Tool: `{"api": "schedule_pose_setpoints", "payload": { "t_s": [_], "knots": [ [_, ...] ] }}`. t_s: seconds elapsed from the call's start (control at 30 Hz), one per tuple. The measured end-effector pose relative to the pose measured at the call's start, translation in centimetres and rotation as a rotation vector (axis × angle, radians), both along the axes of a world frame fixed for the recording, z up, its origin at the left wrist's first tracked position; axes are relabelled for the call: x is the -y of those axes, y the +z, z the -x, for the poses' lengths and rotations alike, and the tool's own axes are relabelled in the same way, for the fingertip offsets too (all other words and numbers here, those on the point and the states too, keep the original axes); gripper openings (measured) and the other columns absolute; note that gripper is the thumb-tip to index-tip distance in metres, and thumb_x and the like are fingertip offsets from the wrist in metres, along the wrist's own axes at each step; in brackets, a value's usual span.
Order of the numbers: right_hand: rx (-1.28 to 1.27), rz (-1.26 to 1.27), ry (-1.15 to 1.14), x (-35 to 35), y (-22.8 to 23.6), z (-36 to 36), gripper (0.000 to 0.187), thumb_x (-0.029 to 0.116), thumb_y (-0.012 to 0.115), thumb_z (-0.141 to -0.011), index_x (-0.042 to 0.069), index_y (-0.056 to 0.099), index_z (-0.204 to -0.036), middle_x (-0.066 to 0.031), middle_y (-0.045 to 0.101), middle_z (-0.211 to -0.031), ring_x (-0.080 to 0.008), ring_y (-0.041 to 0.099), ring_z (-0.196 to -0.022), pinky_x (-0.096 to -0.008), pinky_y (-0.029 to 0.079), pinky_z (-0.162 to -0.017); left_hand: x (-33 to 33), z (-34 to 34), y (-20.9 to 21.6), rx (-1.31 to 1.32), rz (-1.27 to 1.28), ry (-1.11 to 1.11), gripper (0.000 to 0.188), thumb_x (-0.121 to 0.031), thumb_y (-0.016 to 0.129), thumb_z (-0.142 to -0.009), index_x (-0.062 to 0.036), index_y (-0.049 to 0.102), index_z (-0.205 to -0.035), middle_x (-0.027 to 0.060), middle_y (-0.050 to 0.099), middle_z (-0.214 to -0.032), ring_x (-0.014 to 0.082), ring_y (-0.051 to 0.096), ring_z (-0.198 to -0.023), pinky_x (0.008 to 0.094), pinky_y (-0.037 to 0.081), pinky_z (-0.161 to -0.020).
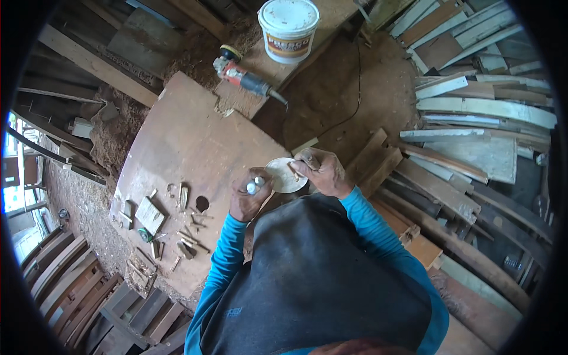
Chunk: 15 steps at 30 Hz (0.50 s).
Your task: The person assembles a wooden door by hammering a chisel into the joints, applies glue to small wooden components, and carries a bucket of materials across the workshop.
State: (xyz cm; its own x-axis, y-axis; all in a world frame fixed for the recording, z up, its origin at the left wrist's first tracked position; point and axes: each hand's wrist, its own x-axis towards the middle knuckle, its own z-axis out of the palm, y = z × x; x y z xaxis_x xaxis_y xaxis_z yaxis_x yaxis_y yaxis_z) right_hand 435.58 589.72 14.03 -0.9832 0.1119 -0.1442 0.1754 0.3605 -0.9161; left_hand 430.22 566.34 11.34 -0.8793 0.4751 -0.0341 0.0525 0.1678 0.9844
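My left hand (pixel 247 196) is closed around a slim object with a pale bluish-white rounded end (pixel 254 186); the rest of it is hidden in the fist. Between my hands is a round, cream-coloured disc (pixel 281 177), its left edge against my left fingers. My right hand (pixel 325 173) grips the disc's right side, thumb and fingers closed. A small light-brown strip shows on the disc by my right fingertips, and I cannot make out whether it is loose or part of it. Both hands are in front of my dark apron (pixel 331 278).
A brown board (pixel 195 136) carries wood offcuts (pixel 150 215), a green round item (pixel 145 235) and a dark hole. Beyond lie a red-and-grey angle grinder (pixel 242 78) with its cord and a lidded white bucket (pixel 288 29). Timber planks (pixel 467 115) pile up at right; more stand lower left.
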Motion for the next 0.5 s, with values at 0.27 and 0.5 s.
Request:
{"api": "schedule_pose_setpoints", "payload": {
  "t_s": [0.27,0.5],
  "knots": [
    [-0.068,0.153,0.200,-12.0,-3.4,10.9,0.021,0.023,0.072,-0.096,0.002,0.070,-0.099,-0.0084,0.067,-0.083,-0.0139,0.062,-0.078,-0.0325,0.052,-0.072,-10.0,3.2,-1.1,0.074,0.058,0.356,0.017,0.000,0.070,-0.087,-0.0010,0.070,-0.104,0.0062,0.070,-0.100,0.0152,0.065,-0.092,0.0296,0.052,-0.083],
    [-0.217,0.002,0.079,-24.3,-2.2,22.3,0.028,0.028,0.072,-0.094,0.001,0.068,-0.102,-0.0135,0.069,-0.089,-0.0223,0.066,-0.081,-0.0371,0.053,-0.075,-16.9,2.2,-0.7,0.183,0.038,0.765,0.017,-0.010,0.071,-0.094,-0.0001,0.069,-0.108,0.0059,0.069,-0.099,0.0156,0.065,-0.089,0.0302,0.053,-0.079]
  ]
}}
